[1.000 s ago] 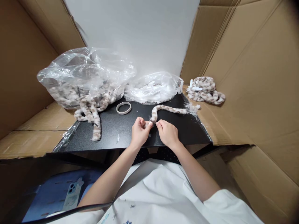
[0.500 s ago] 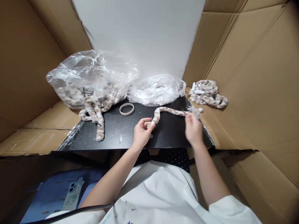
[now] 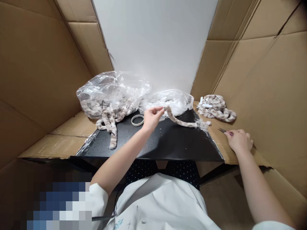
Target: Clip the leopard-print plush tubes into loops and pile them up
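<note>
My left hand is raised over the black tabletop and pinches one end of a fuzzy brown-and-white spotted strip. The strip hangs down to the right toward the table's right edge. My right hand rests on the cardboard to the right of the table, closed on a thin dark metal tool whose tip points left. A white ring lies on the tabletop just left of my left hand.
A clear plastic bag with more spotted strips spilling out sits at the back left. A second clear bag lies behind the held strip. A coiled pile of spotted strips rests on cardboard at the right. Cardboard walls enclose both sides.
My left hand lifted the strip's end up and back. My right hand let go of the strip, moved right onto the cardboard and now holds a thin tool. The view tilted up.
</note>
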Motion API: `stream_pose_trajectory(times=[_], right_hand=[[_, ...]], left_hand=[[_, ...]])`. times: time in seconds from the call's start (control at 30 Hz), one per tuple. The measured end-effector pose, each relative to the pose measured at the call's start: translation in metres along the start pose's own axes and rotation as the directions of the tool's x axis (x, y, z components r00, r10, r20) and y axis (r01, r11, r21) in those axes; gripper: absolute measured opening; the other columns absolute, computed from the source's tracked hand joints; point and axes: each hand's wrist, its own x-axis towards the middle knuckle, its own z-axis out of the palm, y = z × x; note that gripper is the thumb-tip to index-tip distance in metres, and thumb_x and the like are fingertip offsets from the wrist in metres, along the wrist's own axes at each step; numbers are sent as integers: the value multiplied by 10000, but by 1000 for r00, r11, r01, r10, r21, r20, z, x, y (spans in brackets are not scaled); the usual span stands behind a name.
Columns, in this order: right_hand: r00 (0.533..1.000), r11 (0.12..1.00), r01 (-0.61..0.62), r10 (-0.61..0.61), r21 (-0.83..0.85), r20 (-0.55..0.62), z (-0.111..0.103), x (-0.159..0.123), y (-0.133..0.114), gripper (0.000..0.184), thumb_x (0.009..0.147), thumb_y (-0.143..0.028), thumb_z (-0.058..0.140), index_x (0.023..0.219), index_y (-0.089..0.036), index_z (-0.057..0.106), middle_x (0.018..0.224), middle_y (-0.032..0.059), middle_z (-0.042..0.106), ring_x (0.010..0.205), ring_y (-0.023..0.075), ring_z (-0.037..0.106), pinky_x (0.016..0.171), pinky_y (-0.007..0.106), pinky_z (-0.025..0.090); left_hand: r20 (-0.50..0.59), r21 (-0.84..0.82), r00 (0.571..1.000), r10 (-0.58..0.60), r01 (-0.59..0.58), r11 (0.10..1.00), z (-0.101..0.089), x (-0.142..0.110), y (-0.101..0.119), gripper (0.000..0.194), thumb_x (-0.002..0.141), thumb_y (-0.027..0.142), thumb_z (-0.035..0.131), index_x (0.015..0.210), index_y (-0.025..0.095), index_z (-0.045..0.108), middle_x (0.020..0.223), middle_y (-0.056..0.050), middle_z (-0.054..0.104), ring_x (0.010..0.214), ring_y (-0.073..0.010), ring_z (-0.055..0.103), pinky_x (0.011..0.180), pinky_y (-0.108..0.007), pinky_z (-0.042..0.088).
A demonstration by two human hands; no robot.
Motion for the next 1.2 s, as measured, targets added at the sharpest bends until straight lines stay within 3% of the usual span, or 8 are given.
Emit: stream_pose_trajectory(times=[0.33, 0.43, 0.53, 0.57, 0.67, 0.7, 0.9, 1.2], right_hand=[[941, 914, 271, -184, 303, -285, -30, 13, -36, 354, 805, -350, 549, 1054, -143, 692, 1135, 208, 614, 1091, 362, 532, 928, 511, 422], [895, 716, 431, -263, 549, -360, -44, -1, -79, 258, 784, -363, 575, 921, -182, 698, 1053, 153, 656, 1065, 311, 563, 979, 491, 408], [921, 380, 233, -381, 895, -78, -56, -42, -144, 337, 759, -491, 619, 874, -182, 690, 968, 116, 693, 899, 263, 625, 855, 456, 492], [843, 242, 48, -531, 969, 91, -60, -59, -168, 404, 778, -547, 591, 902, -177, 694, 969, 120, 705, 893, 258, 641, 835, 442, 506], [351, 13, -542, -905, 841, 240, -73, -95, -239, 676, 824, -730, 397, 1049, -155, 672, 1144, 162, 678, 1062, 295, 628, 871, 463, 515], [311, -53, -644, -930, 763, 197, -76, -99, -259, 704, 830, -748, 365, 1074, -154, 655, 1197, 163, 656, 1118, 295, 605, 901, 462, 508], [711, -493, -592, -693, 637, 123, -90, -37, -308, 458, 931, -610, 365, 1074, -232, 579, 1180, 70, 653, 1172, 220, 570, 921, 407, 508], [826, -456, -501, -506, 736, 248, -85, 8, -280, 373, 953, -466, 494, 679, -212, 497, 429, -95, 360, 452, 93, 464, 681, 264, 529]], left_hand=[[26, 267, 910, 414, -405, 874, -36, 96, 103, 246, 719, 140, 734, 953, 169, 666, 723, -22, 628, 690, -131, 611, 596, -245, 502], [81, 366, 856, 511, -502, 784, -46, 103, 120, 223, 728, 122, 696, 940, 181, 659, 713, -16, 615, 702, -133, 602, 605, -246, 488], [208, 444, 821, 532, -564, 697, -43, 95, 121, 211, 736, 99, 649, 938, 157, 666, 723, -21, 604, 731, -134, 596, 631, -251, 474], [246, 451, 812, 529, -579, 679, -40, 90, 120, 211, 737, 95, 636, 939, 148, 668, 728, -23, 600, 745, -137, 596, 641, -255, 471], [337, 426, 794, 507, -608, 669, -31, 73, 116, 217, 730, 96, 623, 936, 135, 674, 738, -26, 599, 766, -148, 596, 654, -268, 464], [373, 416, 790, 487, -611, 673, -29, 67, 116, 217, 724, 100, 628, 933, 135, 678, 740, -28, 602, 764, -152, 597, 654, -272, 463], [557, 587, 775, 298, -622, 519, -63, 35, 130, 224, 729, 183, 679, 949, 173, 715, 674, -22, 603, 695, -164, 572, 699, -318, 458], [513, 842, 827, 231, -537, 52, -156, 52, 68, 161, 736, 262, 559, 752, 219, 713, 766, -97, 712, 838, -298, 617, 809, -415, 456]])
